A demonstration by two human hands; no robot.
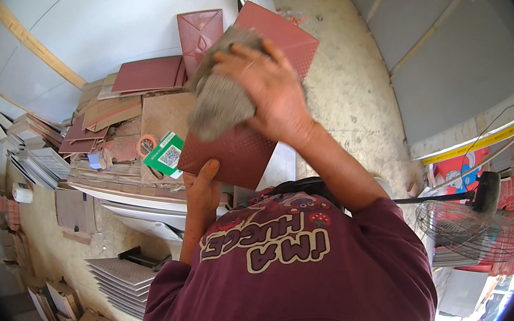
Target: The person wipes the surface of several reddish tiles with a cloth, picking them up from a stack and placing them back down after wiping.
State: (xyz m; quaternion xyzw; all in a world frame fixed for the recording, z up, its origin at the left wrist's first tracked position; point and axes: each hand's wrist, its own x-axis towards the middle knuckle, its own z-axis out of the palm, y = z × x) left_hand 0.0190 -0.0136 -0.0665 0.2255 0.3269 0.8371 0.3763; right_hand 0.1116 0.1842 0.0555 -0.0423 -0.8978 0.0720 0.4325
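A dark red tile (231, 165) with a raised dotted pattern is held up in front of me, tilted. My left hand (203, 187) grips its near edge, thumb on the face and the other fingers mostly hidden behind. Bunched up on the tile's face is a grey cloth (220, 106), pressed there by my right hand (270, 90). The right hand's fingers curl over the cloth and are slightly smeared by motion. Just beyond, another red tile (199, 32) leans near the pale wall panel.
To the left lie red tiles (150, 75), cardboard pieces, an orange tape roll (146, 144) and a green card (167, 154) on a cluttered stack. Grey tiles (123, 275) are piled at the lower left. A wire-caged fan (473, 224) stands at the right.
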